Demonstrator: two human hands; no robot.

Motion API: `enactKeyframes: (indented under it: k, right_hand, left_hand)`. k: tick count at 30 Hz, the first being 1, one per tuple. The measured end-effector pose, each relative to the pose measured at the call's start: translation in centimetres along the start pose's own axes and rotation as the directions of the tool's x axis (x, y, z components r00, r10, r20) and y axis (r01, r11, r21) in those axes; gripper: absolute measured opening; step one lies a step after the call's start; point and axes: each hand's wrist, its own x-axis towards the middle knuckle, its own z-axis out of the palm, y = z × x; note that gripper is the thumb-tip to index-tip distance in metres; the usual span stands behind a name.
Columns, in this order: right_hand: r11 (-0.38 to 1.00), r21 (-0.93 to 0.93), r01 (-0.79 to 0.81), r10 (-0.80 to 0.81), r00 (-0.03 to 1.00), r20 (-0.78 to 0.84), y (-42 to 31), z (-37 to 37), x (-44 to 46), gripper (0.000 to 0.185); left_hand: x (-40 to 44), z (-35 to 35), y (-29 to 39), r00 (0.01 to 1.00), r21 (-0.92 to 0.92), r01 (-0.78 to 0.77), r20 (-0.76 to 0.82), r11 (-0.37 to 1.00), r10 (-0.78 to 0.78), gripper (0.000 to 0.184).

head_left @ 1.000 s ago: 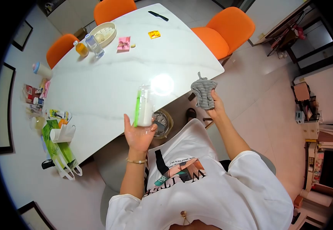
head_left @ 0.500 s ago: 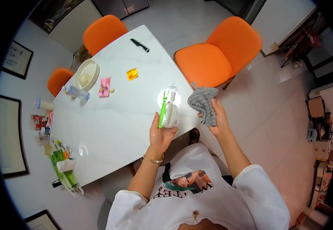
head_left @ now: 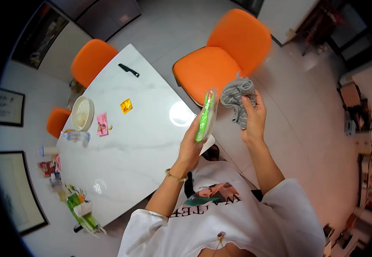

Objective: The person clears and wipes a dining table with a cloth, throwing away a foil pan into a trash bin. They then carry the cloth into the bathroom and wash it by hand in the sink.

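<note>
The table (head_left: pixel 141 128) spans centre-left; mid-frame, the left hand (head_left: pixel 189 147) curls round a green packet (head_left: pixel 204 122), the right hand (head_left: pixel 255 118) pinches gray cloth (head_left: pixel 235 96), seemingly for steadiness.

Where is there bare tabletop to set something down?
Bare: the broad middle of the white table, between the pink packet and the near edge; a smaller patch between the black knife and yellow packet. Crowded: the left side, with the oval basket, clear bottle and green bag.
</note>
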Motion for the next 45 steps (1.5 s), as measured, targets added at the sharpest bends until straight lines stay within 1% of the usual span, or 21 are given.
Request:
enactKeyframes:
  k: [2, 4, 9, 11, 13, 14, 16, 19, 21, 23, 24, 28, 31, 33, 35, 37, 38, 40, 42, 44, 45]
  right_hand:
    - [0.998, -0.053, 0.043, -0.045, 0.998, -0.032, -0.5, 0.1, -1.4, 0.028]
    - [0.988, -0.13, 0.079, -0.087, 0.995, -0.058, -1.0, -0.3, -3.0, 0.029]
    - [0.939, -0.313, 0.141, -0.151, 0.989, -0.007, -2.6, -2.2, -4.4, 0.032]
    - [0.963, -0.251, 0.1, -0.115, 0.992, -0.044, -3.6, -4.2, -4.0, 0.032]
    - [0.932, -0.324, 0.16, -0.195, 0.978, -0.077, -5.4, -6.0, -2.9, 0.032]
    - [0.964, -0.213, 0.16, -0.195, 0.968, -0.156, -6.2, -6.9, -2.0, 0.032]
    - [0.964, -0.166, 0.21, -0.243, 0.946, -0.215, -7.9, -9.6, 1.0, 0.033]
    - [0.951, -0.137, 0.276, -0.305, 0.907, -0.291, -11.0, -14.3, 5.8, 0.034]
    - [0.918, -0.324, 0.23, -0.306, 0.929, -0.207, -13.2, -18.2, 8.5, 0.033]
    - [0.927, -0.339, 0.161, -0.238, 0.951, -0.2, -16.5, -21.4, 10.9, 0.033]
    - [0.946, -0.292, 0.141, -0.203, 0.96, -0.195, -18.1, -23.0, 12.3, 0.032]
    - [0.997, -0.026, 0.078, -0.082, 0.956, -0.281, -25.4, -30.0, 19.3, 0.031]
    - [0.983, -0.101, 0.155, -0.183, 0.904, -0.386, -29.0, -34.8, 25.5, 0.029]
    - [0.984, -0.072, 0.16, -0.176, 0.91, -0.375, -28.4, -34.6, 26.1, 0.029]
    - [0.989, -0.025, 0.149, -0.147, 0.911, -0.386, -31.1, -37.3, 31.5, 0.029]
    - [0.993, -0.038, 0.112, -0.117, 0.901, -0.418, -32.4, -38.3, 34.1, 0.028]
    - [0.989, -0.081, 0.126, -0.148, 0.898, -0.414, -32.9, -39.5, 35.9, 0.028]
    - [0.977, -0.01, 0.214, -0.195, 0.87, -0.453, -34.8, -40.5, 40.0, 0.029]
    - [0.968, -0.007, 0.25, -0.22, 0.84, -0.496, -37.2, -40.9, 43.3, 0.03]
    - [0.964, -0.099, 0.246, -0.258, 0.779, -0.572, -40.2, -41.8, 47.2, 0.029]
    - [0.963, -0.093, 0.251, -0.258, 0.777, -0.574, -41.3, -42.7, 49.0, 0.029]
  left_hand:
    - [1.1, 1.0, 0.7, 0.997, 0.105, -0.041, 0.066, 0.994, 0.034, 0.049]
    - [2.3, 2.3, 0.6, 0.957, 0.552, -0.286, 0.196, 0.783, 0.212, 0.046]
    - [6.0, 5.9, -1.0, 0.926, 0.638, -0.377, 0.263, 0.672, 0.27, 0.043]
    - [8.0, 7.5, -2.2, 0.897, 0.716, -0.439, 0.309, 0.543, 0.318, 0.043]
    - [9.9, 9.8, -3.2, 0.89, 0.724, -0.455, 0.349, 0.519, 0.294, 0.043]
    - [10.9, 11.0, -3.7, 0.871, 0.746, -0.489, 0.386, 0.452, 0.304, 0.043]
    - [13.4, 14.3, -4.9, 0.845, 0.776, -0.529, 0.446, 0.343, 0.295, 0.046]
    - [17.7, 19.7, -7.7, 0.806, 0.75, -0.59, 0.523, 0.299, 0.276, 0.049]
    - [21.1, 23.8, -9.9, 0.796, 0.755, -0.603, 0.553, 0.256, 0.245, 0.051]
    - [24.8, 28.4, -12.1, 0.773, 0.748, -0.63, 0.58, 0.207, 0.257, 0.05]
    - [26.0, 31.1, -12.4, 0.799, 0.77, -0.599, 0.558, 0.221, 0.222, 0.048]
    - [32.9, 39.6, -15.7, 0.745, 0.685, -0.66, 0.649, 0.309, 0.155, 0.046]
    - [37.8, 45.9, -16.4, 0.713, 0.654, -0.677, 0.697, 0.337, 0.077, 0.048]
    - [38.5, 45.9, -16.2, 0.758, 0.692, -0.576, 0.651, 0.436, -0.032, 0.053]
    - [44.6, 49.8, -18.0, 0.735, 0.671, -0.603, 0.678, 0.432, -0.028, 0.055]
    - [48.5, 51.5, -19.2, 0.687, 0.609, -0.584, 0.723, 0.537, -0.073, 0.055]
    - [50.2, 53.1, -19.3, 0.647, 0.541, -0.559, 0.759, 0.628, -0.078, 0.053]
    - [54.8, 55.9, -20.6, 0.621, 0.537, -0.576, 0.778, 0.617, -0.097, 0.051]
    - [58.1, 59.4, -20.9, 0.607, 0.533, -0.575, 0.786, 0.621, -0.113, 0.049]
    - [61.8, 63.6, -21.1, 0.623, 0.493, -0.455, 0.771, 0.741, -0.131, 0.044]
    - [63.4, 65.4, -21.3, 0.62, 0.497, -0.458, 0.773, 0.737, -0.135, 0.044]
